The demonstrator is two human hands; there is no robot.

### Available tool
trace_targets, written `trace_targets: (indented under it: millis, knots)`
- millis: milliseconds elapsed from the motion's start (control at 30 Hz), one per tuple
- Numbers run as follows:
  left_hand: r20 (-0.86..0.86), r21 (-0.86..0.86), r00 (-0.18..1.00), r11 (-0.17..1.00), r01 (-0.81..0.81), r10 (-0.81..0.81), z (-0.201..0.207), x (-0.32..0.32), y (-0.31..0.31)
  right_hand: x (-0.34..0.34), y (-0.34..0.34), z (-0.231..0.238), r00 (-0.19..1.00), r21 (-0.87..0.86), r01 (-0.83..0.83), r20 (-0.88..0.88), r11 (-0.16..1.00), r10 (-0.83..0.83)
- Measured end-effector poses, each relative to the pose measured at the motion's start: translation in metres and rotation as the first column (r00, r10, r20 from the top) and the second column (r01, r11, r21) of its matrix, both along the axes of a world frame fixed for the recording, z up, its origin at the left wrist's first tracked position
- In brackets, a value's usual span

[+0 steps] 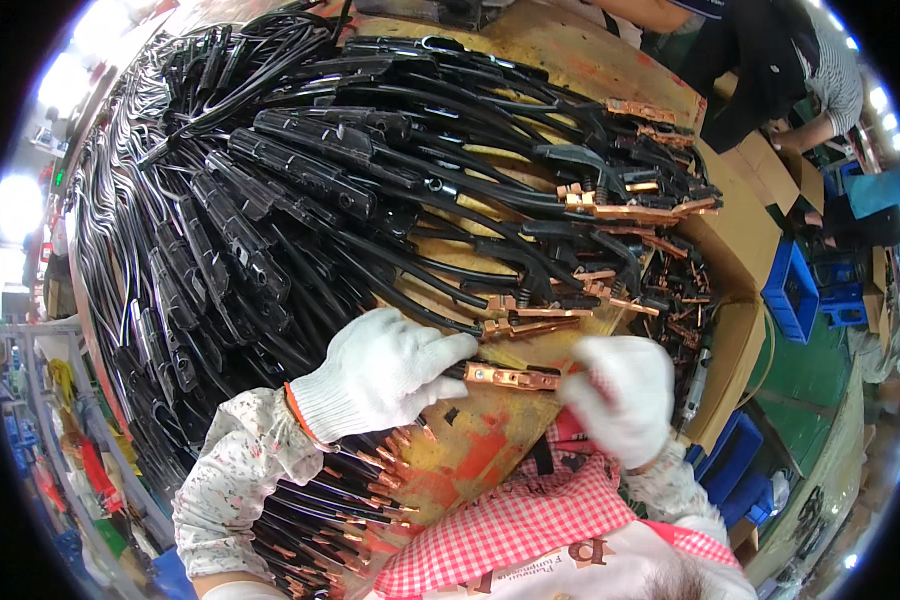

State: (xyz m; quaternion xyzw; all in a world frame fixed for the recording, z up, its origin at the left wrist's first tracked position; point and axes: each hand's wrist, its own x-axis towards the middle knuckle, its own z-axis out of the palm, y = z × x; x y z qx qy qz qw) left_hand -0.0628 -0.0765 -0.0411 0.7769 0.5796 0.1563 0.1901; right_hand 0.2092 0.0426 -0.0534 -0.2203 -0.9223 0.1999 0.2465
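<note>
My left hand (390, 375), in a white knitted glove with an orange cuff edge, pinches the black end of a cable between thumb and fingers. From that grip a long copper fitting (510, 376) with small holes or screws points right. My right hand (625, 400), also in a white glove, is beside the fitting's far end. It is smeared by motion, so its fingers and anything in them do not show clearly. Just beyond lie other black cables (450, 315) tipped with similar copper fittings (535, 323).
A big heap of black cables with black plastic handles (300, 170) covers the worn yellow table (470, 440). Bare copper cable ends (390, 460) lie near my left forearm. At right stands a cardboard box (735, 350) near many small copper-and-black parts (675, 300). Another person (770, 70) is at far right.
</note>
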Motion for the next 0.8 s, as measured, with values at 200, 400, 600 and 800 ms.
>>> trace_targets:
  millis: [200, 400, 600, 800]
  knots:
    - [-0.061, -0.015, 0.998, 1.0, -0.003, 0.002, 0.004, 0.015, 0.001, 0.186, 0.037, -0.117, 0.265, 0.123, 0.914, 0.541, 0.387, -0.799]
    - [-0.067, -0.037, 0.992, 0.994, -0.108, 0.105, -0.001, 0.016, -0.001, 0.23, 0.056, -0.171, 0.34, -0.587, 0.808, 0.52, -0.038, -0.784]
    - [-0.11, -0.008, 0.992, 0.998, -0.069, 0.068, -0.002, 0.021, 0.005, 0.157, 0.035, -0.099, 0.432, -0.953, 0.224, -0.092, 0.205, -0.897]
    - [-0.114, 0.107, 0.982, 0.985, -0.138, 0.15, -0.007, 0.017, -0.001, 0.034, 0.063, 0.009, 0.337, -0.516, -0.846, -0.712, 0.133, -0.615]
